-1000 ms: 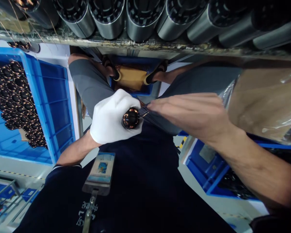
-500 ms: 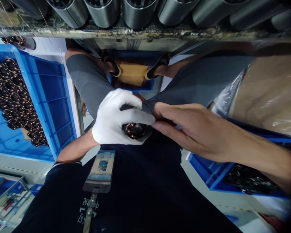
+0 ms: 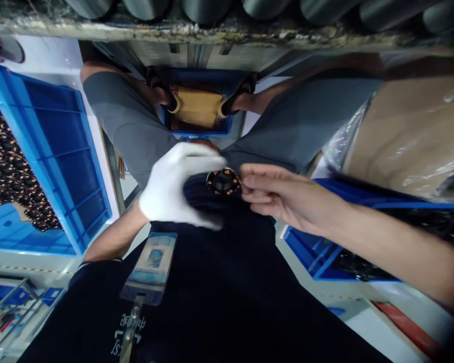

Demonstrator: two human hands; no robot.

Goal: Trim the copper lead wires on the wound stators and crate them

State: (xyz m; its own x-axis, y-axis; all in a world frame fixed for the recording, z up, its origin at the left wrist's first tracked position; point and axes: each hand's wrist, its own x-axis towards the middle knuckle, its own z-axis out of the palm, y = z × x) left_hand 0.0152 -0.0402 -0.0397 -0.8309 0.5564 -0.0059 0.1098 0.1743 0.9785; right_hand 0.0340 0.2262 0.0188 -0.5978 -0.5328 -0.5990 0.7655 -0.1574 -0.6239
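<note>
My left hand (image 3: 177,186), in a white glove, is open, its thumb and fingers parted and slightly blurred. A small round black part with copper windings (image 3: 223,182) hangs in front of my lap, just beyond the gloved fingertips. My bare right hand (image 3: 274,191) pinches the part's right edge, or a wire at that edge, between thumb and fingertips. The exact grip point is too small to make out. The part's ring shape and open centre face the camera.
Metal cylinders (image 3: 206,9) line the worn bench edge (image 3: 212,36) at the top. A blue crate (image 3: 66,136) of copper-wound parts (image 3: 13,166) stands left. To the right, plastic-wrapped brown material (image 3: 408,136) lies above a blue crate of dark parts (image 3: 359,264). A badge (image 3: 151,262) hangs on my shirt.
My left hand has opened and let go of the wound part, which now hangs at my right hand's fingertips. The view has shifted, so bench and crates sit further up and left.
</note>
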